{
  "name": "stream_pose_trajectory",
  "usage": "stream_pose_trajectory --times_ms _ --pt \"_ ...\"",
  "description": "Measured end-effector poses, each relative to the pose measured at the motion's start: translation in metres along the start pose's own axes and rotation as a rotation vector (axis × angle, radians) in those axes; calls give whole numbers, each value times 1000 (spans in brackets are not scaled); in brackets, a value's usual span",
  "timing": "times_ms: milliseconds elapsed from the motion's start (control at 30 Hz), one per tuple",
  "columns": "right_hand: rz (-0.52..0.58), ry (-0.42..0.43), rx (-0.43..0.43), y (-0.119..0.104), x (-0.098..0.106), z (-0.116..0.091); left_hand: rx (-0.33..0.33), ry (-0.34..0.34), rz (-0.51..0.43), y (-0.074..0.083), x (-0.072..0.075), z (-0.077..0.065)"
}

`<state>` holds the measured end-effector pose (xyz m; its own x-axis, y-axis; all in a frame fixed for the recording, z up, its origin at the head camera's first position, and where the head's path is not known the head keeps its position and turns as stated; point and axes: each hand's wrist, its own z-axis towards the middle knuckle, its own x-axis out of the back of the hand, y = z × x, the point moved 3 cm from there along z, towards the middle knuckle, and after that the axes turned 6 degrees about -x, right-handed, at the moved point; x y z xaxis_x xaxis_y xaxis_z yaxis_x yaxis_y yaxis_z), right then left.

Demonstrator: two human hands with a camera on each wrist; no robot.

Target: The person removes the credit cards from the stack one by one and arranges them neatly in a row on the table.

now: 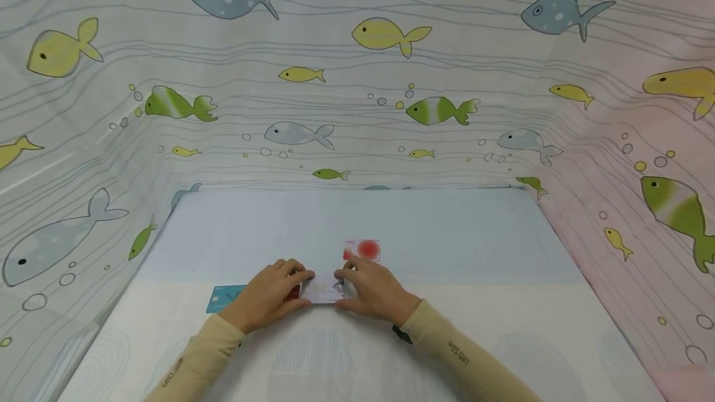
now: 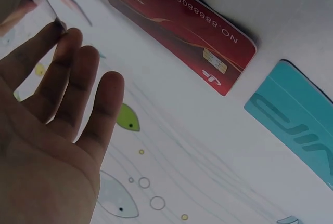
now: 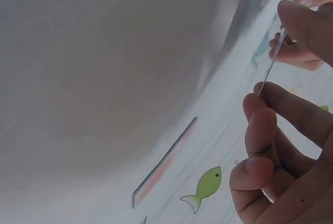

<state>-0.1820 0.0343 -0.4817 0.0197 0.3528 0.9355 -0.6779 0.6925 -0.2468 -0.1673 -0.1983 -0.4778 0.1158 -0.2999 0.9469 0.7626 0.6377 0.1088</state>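
A pale card [image 1: 323, 290] with a small printed figure near its right end is held between both hands, close over the table. My left hand [image 1: 274, 290] pinches its left end between thumb and fingers. At the opposite end, the right hand [image 1: 375, 290] pinches it the same way; the right wrist view shows the card [image 3: 271, 67] edge-on between thumb and index fingertip. Partly behind the left hand in the head view lies a red card [image 2: 182, 31] with gold lettering and a chip. Beside that is a teal VIP card [image 2: 296, 117].
A white card with a red circle [image 1: 368, 249] lies just beyond the right fingertips. The white table [image 1: 447, 234] carries pale blue printed shapes near its front. Fish-patterned sheeting [image 1: 357, 98] rises behind it and along both sides.
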Motion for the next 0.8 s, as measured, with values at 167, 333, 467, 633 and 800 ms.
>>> stream_pose_trajectory --times_ms 167,333,467,633,800 --pt "10 -33 -17 1 -6 0 -7 -6 1 0 -3 0" --pt "24 -58 -40 2 -9 1 -1 -13 -5 0 -5 0" --pt "17 -75 -55 1 -10 2 -18 3 7 0 -7 -1" --pt "1 -99 -76 0 -12 4 -29 -6 32 1 -10 1" --pt "1 -123 -94 1 -14 3 -22 -40 28 2 -13 2"
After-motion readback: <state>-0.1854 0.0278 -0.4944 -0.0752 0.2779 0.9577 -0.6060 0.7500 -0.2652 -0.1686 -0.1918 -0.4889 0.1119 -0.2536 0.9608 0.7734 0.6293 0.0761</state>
